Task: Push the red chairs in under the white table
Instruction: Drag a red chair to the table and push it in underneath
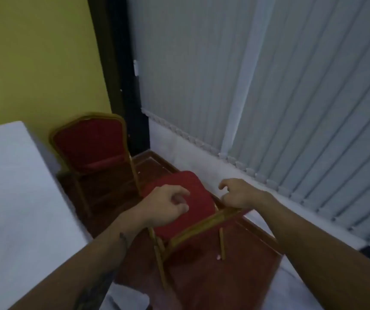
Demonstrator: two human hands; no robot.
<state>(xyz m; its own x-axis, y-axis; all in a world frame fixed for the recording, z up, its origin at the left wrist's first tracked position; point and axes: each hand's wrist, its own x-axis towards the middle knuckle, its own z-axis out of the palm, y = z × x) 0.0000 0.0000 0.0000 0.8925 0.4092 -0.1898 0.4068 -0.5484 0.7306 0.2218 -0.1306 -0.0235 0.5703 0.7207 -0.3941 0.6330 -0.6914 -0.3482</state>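
A white table (12, 186) fills the left side. One red chair with a gold frame (90, 142) stands at the table's far corner, against the yellow wall. A second red chair (196, 199) is right below me, between the table and the window wall, its gold backrest rail nearest to me. My left hand (168, 204) hovers over the left end of that rail, fingers loosely curled, holding nothing. My right hand (239, 194) is at the rail's right end with its heel on or just above it, fingers hooked and apart. The picture is blurred.
Grey vertical blinds (291, 86) cover the wall on the right, with a low white ledge (190, 153) beneath them. A dark door frame (121, 86) stands in the corner. The floor (201, 276) is red-brown, and the gap between table and blinds is narrow.
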